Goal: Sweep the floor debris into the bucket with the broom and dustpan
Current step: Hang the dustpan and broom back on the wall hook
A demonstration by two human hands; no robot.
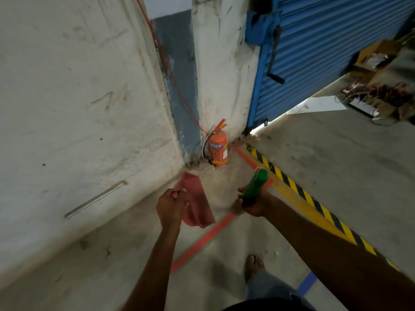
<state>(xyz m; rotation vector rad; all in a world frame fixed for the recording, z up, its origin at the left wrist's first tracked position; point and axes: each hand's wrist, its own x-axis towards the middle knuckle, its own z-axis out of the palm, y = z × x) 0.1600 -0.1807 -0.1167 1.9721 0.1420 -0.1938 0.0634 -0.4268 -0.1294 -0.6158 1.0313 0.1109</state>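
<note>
Dim, flat indoor light; the brightest patch is daylight glaring under the blue shutter (332,52). Soft shadows lie on the floor (336,176). Wide-angle bending curves the wall (67,97); the right edge blurs.

Industrial workshop or warehouse bay. Bare concrete floor (336,176) carries red tape lines (202,241) beneath both grips. A yellow-black hazard strip (313,199) runs just right of the right hand (251,204) gripping the broom (254,185). A red fire extinguisher (217,150) stands in the corner ahead of the grips. A blue roller shutter (325,52), partly raised, lies beyond to the right. A scuffed whitewashed wall (78,97) stands left of the left hand (171,206) gripping the dustpan (197,198). Wiring clutter (381,95) sits far right.
</note>
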